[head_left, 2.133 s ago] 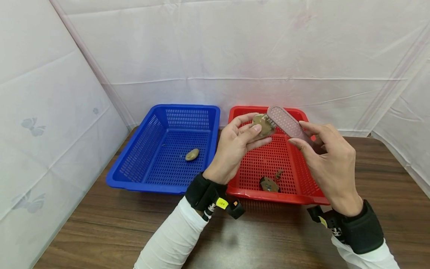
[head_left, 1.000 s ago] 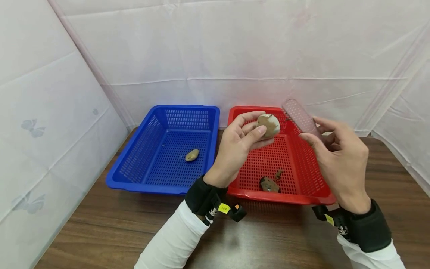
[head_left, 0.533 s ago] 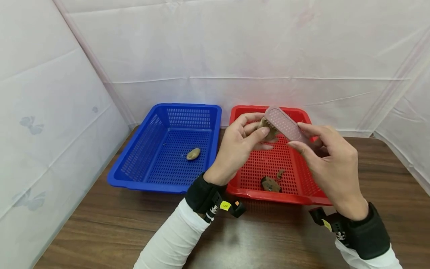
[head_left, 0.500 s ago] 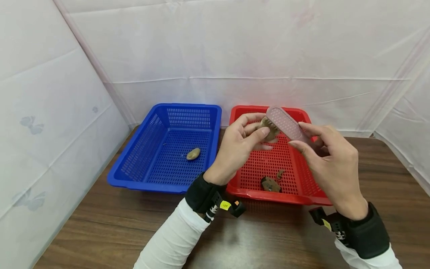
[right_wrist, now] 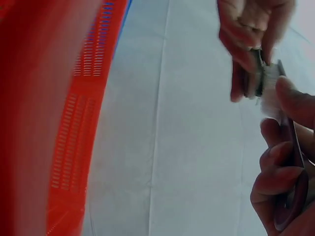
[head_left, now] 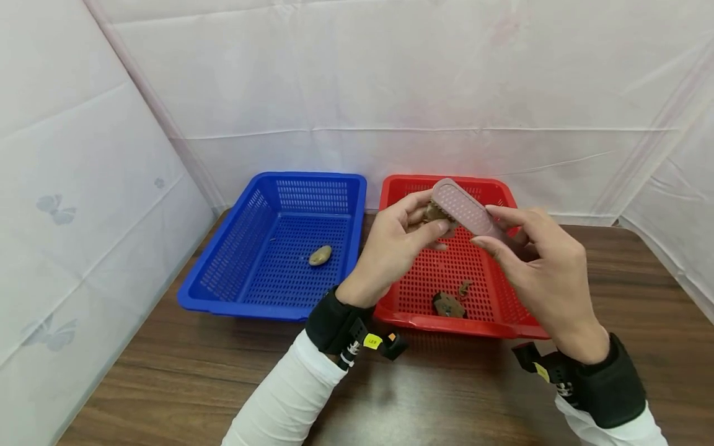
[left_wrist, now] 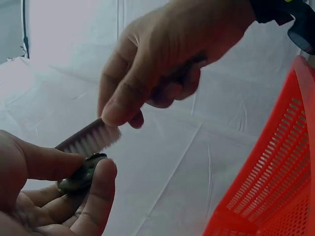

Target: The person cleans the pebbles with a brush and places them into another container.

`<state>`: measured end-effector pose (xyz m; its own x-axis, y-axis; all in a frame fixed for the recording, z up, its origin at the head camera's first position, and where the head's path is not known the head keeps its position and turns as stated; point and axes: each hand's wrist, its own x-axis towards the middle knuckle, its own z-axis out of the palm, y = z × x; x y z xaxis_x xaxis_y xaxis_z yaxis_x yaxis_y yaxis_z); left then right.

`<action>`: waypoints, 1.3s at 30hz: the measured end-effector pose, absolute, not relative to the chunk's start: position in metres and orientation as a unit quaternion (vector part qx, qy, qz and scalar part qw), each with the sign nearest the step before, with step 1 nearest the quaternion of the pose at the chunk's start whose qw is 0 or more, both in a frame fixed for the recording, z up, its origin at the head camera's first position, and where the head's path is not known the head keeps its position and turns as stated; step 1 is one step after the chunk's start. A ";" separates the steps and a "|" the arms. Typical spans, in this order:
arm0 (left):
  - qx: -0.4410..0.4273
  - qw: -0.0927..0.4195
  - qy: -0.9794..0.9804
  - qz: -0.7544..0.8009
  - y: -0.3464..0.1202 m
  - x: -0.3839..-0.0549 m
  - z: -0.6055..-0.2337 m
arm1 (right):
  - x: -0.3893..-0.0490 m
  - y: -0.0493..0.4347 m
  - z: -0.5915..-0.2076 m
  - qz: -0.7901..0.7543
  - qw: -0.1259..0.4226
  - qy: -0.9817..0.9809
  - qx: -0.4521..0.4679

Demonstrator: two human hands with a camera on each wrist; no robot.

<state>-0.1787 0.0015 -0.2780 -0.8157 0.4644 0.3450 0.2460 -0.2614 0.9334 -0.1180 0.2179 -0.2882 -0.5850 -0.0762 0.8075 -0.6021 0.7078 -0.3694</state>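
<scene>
I have both arms reaching in from the near side of the bench (head_left: 167, 371) toward its far edge, the left forearm (head_left: 273, 406) slanting rightward, the right forearm (head_left: 625, 437) leaning leftward from nearer the bench's right edge. The left wrist (head_left: 352, 295) and right wrist (head_left: 586, 344) wear black bands (head_left: 337, 320). The left hand (head_left: 390, 248) is pinching, thumb opposing bent fingers. The right hand (head_left: 549, 266) faces it, near, its thumb and index extended forward in a grip; my right wrist view shows its other fingers (right_wrist: 278, 179) curled inward.
</scene>
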 end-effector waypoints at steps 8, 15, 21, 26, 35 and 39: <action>0.290 0.069 0.640 0.709 0.003 -0.180 -0.279 | -0.123 0.219 -0.294 0.318 0.427 -0.830 0.170; 0.282 0.061 0.627 0.724 0.002 -0.182 -0.283 | -0.120 0.219 -0.289 0.348 0.426 -0.823 0.143; 0.292 0.049 0.626 0.721 0.000 -0.182 -0.281 | -0.119 0.217 -0.288 0.336 0.404 -0.828 0.196; 0.317 0.025 0.665 0.676 0.001 -0.183 -0.280 | -0.121 0.219 -0.289 0.323 0.429 -0.825 0.178; 0.293 0.036 0.641 0.709 0.003 -0.184 -0.283 | -0.121 0.220 -0.292 0.321 0.435 -0.830 0.137; 0.280 0.050 0.612 0.738 0.003 -0.183 -0.281 | -0.119 0.219 -0.289 0.331 0.427 -0.829 0.147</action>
